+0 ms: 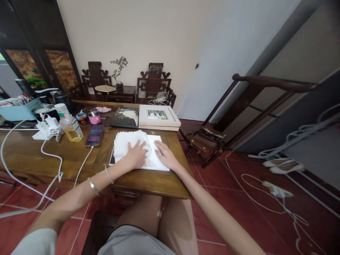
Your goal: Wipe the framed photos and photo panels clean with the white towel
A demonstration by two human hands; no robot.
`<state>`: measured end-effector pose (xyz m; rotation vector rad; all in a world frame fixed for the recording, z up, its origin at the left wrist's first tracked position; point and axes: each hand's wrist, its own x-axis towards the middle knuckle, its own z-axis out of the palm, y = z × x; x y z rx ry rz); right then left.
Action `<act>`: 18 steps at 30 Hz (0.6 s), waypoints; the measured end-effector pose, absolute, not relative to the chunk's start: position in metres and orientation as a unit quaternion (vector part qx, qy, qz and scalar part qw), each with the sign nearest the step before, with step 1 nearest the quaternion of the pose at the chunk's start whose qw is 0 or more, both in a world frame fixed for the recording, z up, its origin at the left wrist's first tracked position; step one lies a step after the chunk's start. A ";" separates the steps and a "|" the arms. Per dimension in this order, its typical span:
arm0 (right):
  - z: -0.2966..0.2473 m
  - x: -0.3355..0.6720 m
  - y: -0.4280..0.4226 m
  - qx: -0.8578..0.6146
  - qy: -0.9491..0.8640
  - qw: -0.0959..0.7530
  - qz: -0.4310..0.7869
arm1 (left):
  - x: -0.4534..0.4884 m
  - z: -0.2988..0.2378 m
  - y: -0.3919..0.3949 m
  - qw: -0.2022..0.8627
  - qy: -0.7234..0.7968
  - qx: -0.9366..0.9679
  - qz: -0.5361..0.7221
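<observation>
Hands [136, 154] touch white cloth [123, 141] and panel [154, 161] — wooden table [156, 181], red-tiled floor [216, 200].

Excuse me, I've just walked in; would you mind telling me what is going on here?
A seated person has both hands at a wooden table. The left hand rests on a white cloth that covers part of a flat white panel. The right hand lies on the panel's right side. Farther back on the table lies a framed picture.

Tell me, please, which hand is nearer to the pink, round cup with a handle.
Left. The left hand rests on a white, wavy-edged sheet, right of the pink cup and lower in view; the right hand lies farther right, on a flat white surface.
</observation>
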<state>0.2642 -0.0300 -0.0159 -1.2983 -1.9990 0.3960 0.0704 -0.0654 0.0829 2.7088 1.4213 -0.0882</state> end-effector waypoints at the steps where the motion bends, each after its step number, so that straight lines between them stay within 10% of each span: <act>1: -0.016 0.265 -0.029 -0.503 -0.770 0.359 0.160 | 0.075 0.081 -0.054 0.042 0.479 0.876 -0.024; 18: -0.008 0.266 -0.030 -0.515 -0.703 0.426 0.243 | 0.100 0.082 -0.157 0.047 0.371 0.927 -0.036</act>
